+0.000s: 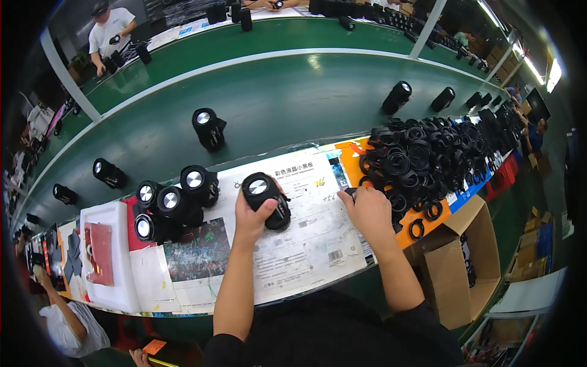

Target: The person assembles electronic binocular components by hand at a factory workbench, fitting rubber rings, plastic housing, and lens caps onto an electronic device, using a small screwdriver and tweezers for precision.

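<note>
My left hand (pixel 249 221) is wrapped round a black cylindrical speaker (pixel 275 211) with a shiny silver disc on its upper end. It tilts above the white printed board (pixel 299 257) on the bench. To the right, my right hand (pixel 370 211) is closed beside a large heap of black plastic rings (pixel 416 153). A small dark piece shows at its fingertips, too hidden to name. Several more black speakers (pixel 171 200) with silver ends are grouped left of my left hand.
A green conveyor belt (pixel 293 92) runs beyond the bench, with spaced speakers (pixel 209 128) on it. At the left lies a white foam tray (pixel 125 263) with a reddish block (pixel 99 254). An open cardboard box (pixel 449 269) stands at the lower right. Other people work around the line.
</note>
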Demonstrator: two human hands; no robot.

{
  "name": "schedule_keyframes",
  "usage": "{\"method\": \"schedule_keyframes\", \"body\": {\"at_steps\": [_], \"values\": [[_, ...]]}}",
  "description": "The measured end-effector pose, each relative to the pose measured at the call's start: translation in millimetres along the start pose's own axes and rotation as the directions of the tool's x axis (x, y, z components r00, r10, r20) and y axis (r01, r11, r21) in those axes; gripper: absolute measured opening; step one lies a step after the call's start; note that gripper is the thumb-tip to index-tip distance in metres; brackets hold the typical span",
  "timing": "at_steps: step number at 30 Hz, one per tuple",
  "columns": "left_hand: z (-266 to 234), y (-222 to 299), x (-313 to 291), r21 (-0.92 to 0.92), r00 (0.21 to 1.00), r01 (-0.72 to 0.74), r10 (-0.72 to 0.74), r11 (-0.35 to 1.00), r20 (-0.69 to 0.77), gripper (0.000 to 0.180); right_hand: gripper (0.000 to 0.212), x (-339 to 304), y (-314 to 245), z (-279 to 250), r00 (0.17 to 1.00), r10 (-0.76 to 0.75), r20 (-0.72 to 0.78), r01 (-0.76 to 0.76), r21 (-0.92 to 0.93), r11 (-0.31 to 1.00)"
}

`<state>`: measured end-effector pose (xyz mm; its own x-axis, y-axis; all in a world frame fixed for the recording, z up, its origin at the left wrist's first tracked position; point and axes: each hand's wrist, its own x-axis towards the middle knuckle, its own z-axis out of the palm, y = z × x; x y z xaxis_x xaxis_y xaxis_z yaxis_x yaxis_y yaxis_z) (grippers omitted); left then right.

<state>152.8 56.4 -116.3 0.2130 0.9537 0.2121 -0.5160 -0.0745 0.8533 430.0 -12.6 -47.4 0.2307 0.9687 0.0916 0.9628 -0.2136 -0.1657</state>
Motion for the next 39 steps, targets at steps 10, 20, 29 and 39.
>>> {"method": "schedule_keyframes", "body": {"at_steps": [10, 20, 29, 39], "values": [[0.1, -1.1, 0.6, -0.042, 0.989, 0.123, -0.119, 0.992, 0.093, 0.105, 0.021, 24.1, -0.2, 15.7, 0.912, -0.411, 0.009, 0.39, 0.294, 0.873], [-1.7, -5.1, -4.6, 0.108, 0.972, 0.174, -0.188, 0.979, 0.143, 0.081, 0.019, 84.0, -30.2, -41.8, 0.792, -0.609, 0.036, 0.327, 0.818, 0.474], [6.1, 7.9, -10.3, 0.074, 0.943, 0.243, -0.253, 0.967, 0.214, 0.085, 0.021, 101.8, -78.8, -86.0, 0.452, -0.88, 0.147, 0.632, 0.643, 0.432], [4.3, 3.7, -9.4, 0.13, 0.949, 0.221, -0.244, 0.967, 0.201, 0.09, 0.041, 87.6, -84.3, -96.1, 0.45, -0.874, 0.182, 0.606, 0.657, 0.449]]}}
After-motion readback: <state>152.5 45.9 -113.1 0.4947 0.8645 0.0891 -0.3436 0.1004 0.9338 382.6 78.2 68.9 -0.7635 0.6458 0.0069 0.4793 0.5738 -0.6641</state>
